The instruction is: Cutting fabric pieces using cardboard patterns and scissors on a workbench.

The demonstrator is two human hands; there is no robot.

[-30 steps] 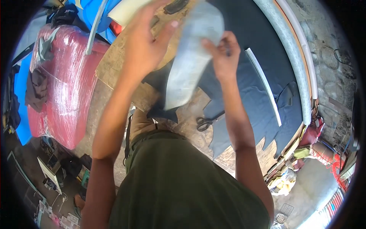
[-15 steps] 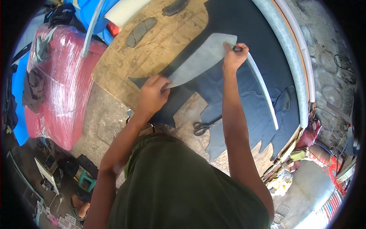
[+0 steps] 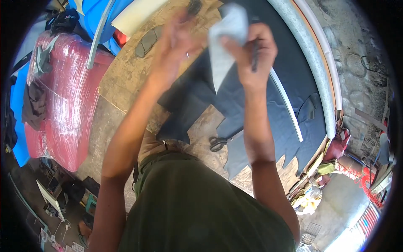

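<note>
1. Though stretching a grey piece (image 3: pixel 230 26) between both hands half a second ago, now holds it up in the right hand (image 3: pixel 264 56) alone at upper centre, narrow tip down.
2. Also grips a dark slim tool (image 3: pixel 255 59) there.
3. Has freed the left hand (image 3: pixel 174 52), now blurred and wide, just left of the piece.

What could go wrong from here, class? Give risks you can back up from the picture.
1. The pale grey piece is held by the right hand, while the blurred left hand seems apart from it, so it might slip or crease.
2. A dark, pen-like tool sits in that same right hand and could mark or poke the piece.
3. The scissors lie beside the dark sheet and might snag it if knocked.
</note>
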